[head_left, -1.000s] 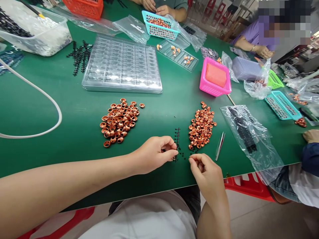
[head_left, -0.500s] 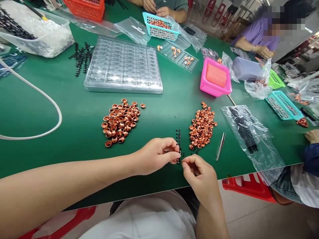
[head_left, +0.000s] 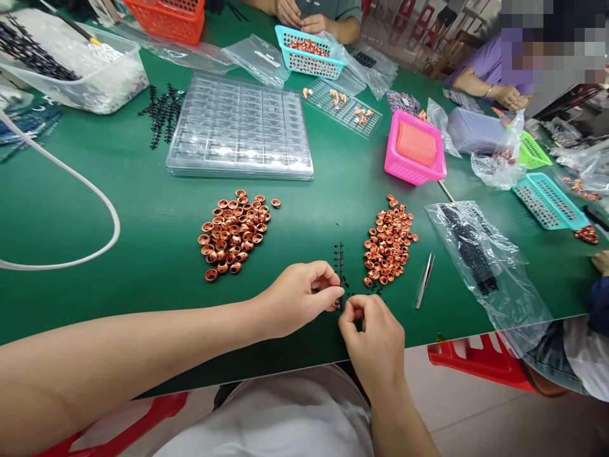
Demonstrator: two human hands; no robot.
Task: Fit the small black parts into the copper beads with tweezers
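Left hand: the left hand (head_left: 299,298) pinches the near half of the black strip (head_left: 340,260) between thumb and fingers.
Right hand: the right hand (head_left: 373,336) has come leftward to the strip's near end, fingertips drawn narrow; whether they hold anything cannot be told.
Strip: between the hands, far end free; the shift seems to bring both hands to work on it.
Black bits: the black bits (head_left: 379,291) lie just beyond the right hand.
Copper pieces: left pile (head_left: 233,231) and right pile (head_left: 387,244), farther off.
Tweezers: the tweezers (head_left: 425,281) lie right of the right pile.
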